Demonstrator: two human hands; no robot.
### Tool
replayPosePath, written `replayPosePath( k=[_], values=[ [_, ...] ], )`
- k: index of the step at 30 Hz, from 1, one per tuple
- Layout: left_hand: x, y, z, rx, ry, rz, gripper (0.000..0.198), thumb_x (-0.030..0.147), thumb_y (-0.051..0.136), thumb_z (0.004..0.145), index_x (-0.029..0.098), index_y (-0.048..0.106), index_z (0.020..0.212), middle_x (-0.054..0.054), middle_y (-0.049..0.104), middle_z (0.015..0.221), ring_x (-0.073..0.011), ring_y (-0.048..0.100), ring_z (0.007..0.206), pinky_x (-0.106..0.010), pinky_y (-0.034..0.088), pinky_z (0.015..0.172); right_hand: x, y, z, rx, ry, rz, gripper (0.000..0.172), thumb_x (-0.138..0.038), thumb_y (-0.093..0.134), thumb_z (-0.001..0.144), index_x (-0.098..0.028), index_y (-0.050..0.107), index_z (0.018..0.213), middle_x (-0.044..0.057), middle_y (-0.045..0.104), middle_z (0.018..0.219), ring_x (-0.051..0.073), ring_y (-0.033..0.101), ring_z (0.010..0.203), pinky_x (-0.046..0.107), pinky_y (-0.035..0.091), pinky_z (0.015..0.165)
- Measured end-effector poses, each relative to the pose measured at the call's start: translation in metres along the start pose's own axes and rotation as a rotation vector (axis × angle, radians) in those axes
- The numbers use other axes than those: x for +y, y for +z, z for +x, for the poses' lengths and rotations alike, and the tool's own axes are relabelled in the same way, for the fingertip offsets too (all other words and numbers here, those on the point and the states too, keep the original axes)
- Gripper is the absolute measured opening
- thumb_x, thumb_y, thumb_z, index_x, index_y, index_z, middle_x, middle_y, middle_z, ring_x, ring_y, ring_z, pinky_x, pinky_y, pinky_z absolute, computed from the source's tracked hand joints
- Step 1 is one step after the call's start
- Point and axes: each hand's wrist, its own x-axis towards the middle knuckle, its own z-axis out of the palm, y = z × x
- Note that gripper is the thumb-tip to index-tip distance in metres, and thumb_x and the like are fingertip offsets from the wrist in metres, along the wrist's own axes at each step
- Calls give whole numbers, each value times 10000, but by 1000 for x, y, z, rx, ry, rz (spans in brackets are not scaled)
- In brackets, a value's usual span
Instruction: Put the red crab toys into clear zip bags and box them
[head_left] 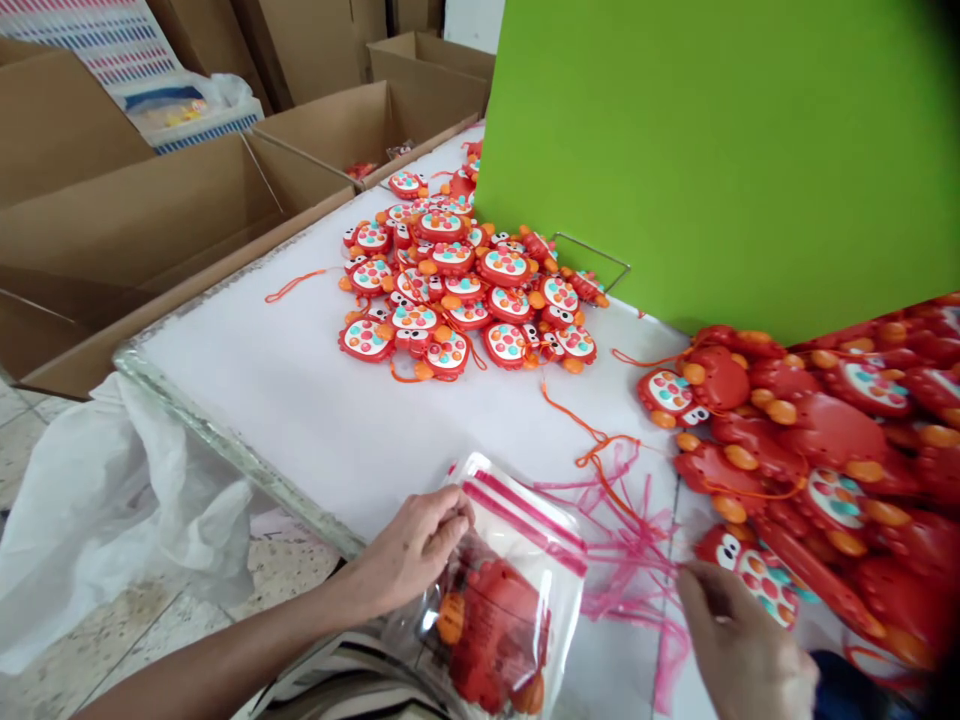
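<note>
My left hand [420,545] has its fingers closed on the upper left edge of a clear zip bag [529,515] with two pink strips along its top. Inside the bag lies a red crab-shaped toy [499,630] with orange feet, its underside showing through the plastic. Over the table at the lower right is my right hand [742,635], thumb and finger curled together; whether anything is between them I cannot make out. Close by it are thin pink plastic strips [637,550] and a crab toy [757,575] with a white dotted shell.
A heap of crab toys [457,280] sits at the table's far side, and a larger pile [832,430] at the right. Behind stands a big green panel [712,160] on a wire foot. Open cardboard boxes [180,240] line the left edge, near a white plastic sack [135,520].
</note>
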Motion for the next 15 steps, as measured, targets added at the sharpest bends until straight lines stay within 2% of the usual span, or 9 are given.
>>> replayPosePath(
  k=[2,4,6,8,9,11,12,13,15],
  values=[
    [-4,-2,1,-3,-34,-55,164,275,424,887,172,527,811,-3,637,703,-147,610,664,-228,446,619,33,-7,6,-50,141,-120,259,-467,542,764,-229,642,783,88,677,668,270,629,571,337,450,491],
    [-3,-2,2,-25,-66,-163,138,275,429,878,177,509,823,-15,665,744,-164,639,709,-251,470,661,48,-12,4,-55,157,-126,278,-494,552,749,-232,632,706,85,660,632,255,611,537,329,433,467],
    [0,-2,2,-45,-99,-252,103,255,443,861,182,497,812,-13,678,742,-172,659,726,-261,485,675,43,-15,-5,48,62,-76,312,-518,539,747,-224,637,713,93,669,710,245,618,588,328,440,502],
    [2,-1,1,-44,-128,-287,80,231,460,844,182,503,797,3,668,698,-164,662,703,-255,488,662,21,-15,-14,141,-50,13,322,-500,516,761,-216,658,810,95,676,835,224,622,630,324,458,554],
    [3,-1,1,-39,-137,-297,76,225,469,840,180,510,794,7,662,683,-160,660,693,-252,489,658,7,-14,-18,139,-81,85,323,-481,511,766,-214,665,861,88,678,858,209,620,619,317,466,563],
    [2,-1,2,-31,-138,-312,82,229,483,839,174,527,797,6,658,683,-154,657,685,-251,489,657,-24,-9,-24,-63,-97,312,316,-474,551,746,-212,681,866,57,682,753,179,604,544,286,477,527],
    [1,-1,2,-30,-135,-319,90,236,486,843,171,533,802,1,661,697,-153,655,688,-255,490,664,-39,-5,-25,-222,-98,431,323,-485,590,726,-209,690,860,49,683,709,179,606,538,274,479,509],
    [-1,-1,2,-30,-132,-320,97,243,486,846,170,536,806,-5,663,712,-153,654,690,-260,492,669,-51,0,-26,-375,-95,536,330,-490,629,707,-206,696,860,45,687,697,182,614,558,266,482,509],
    [-4,-1,2,-35,-122,-305,109,259,488,848,170,539,810,-13,664,727,-157,649,690,-266,493,671,-67,11,-27,-564,-59,708,324,-480,687,681,-198,695,840,35,682,673,182,615,591,257,476,525]
  ],
)
